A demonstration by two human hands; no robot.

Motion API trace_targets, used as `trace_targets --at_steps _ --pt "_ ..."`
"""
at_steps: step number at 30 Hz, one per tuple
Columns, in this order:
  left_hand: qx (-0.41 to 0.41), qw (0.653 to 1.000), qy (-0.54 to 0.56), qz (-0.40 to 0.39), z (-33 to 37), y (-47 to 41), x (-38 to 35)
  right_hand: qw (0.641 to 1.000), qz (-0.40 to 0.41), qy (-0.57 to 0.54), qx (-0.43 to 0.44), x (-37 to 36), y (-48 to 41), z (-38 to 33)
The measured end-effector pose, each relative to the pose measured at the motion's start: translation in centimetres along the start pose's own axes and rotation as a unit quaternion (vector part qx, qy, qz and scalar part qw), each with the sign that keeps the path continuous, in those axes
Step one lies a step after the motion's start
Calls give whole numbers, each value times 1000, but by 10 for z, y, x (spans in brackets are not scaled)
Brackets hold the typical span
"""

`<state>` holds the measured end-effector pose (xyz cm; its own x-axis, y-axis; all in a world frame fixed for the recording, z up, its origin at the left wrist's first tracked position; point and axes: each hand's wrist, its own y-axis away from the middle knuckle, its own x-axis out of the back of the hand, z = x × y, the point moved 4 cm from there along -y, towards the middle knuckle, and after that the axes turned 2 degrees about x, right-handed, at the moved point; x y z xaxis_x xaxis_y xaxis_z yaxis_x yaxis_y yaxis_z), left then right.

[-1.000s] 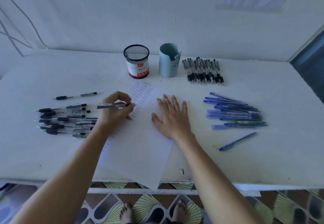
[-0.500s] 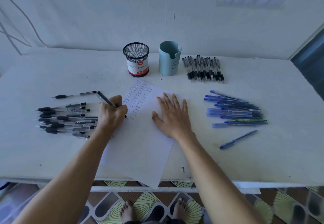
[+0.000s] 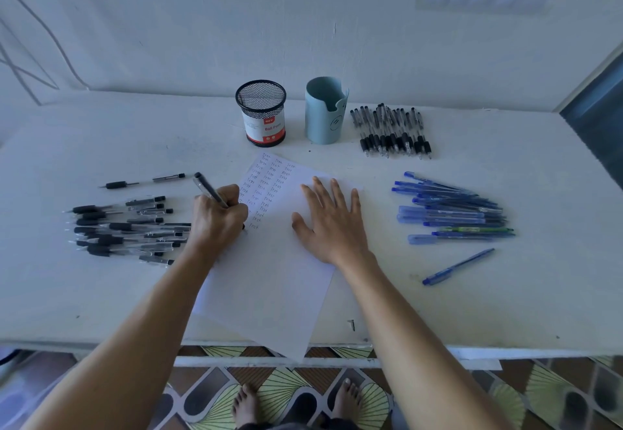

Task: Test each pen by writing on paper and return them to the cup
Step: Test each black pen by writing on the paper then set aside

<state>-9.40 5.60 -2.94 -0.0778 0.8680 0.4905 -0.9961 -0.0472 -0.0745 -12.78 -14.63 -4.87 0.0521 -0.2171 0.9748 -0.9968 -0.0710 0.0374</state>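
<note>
Left hand [image 3: 219,219] lowered pen [image 3: 208,189] tip to paper [image 3: 269,291] | right hand [image 3: 333,227] unmoved

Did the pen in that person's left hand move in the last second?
Yes. The pen swung from lying level above the left edge of the paper to slanted, tip down on it, gripped by the left hand.

Left hand [image 3: 219,219] gripping, right hand [image 3: 332,224] spread flat

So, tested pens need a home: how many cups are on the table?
2: a black mesh cup at the back centre, a light blue cup just right of it. None seems hidden.
</note>
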Motion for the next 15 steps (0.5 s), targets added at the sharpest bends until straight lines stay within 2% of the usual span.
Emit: trace_targets --at_steps 15 --pt "-23 1000 -18 -9 0 1 -3 1000 0 -3 1 0 0 0"
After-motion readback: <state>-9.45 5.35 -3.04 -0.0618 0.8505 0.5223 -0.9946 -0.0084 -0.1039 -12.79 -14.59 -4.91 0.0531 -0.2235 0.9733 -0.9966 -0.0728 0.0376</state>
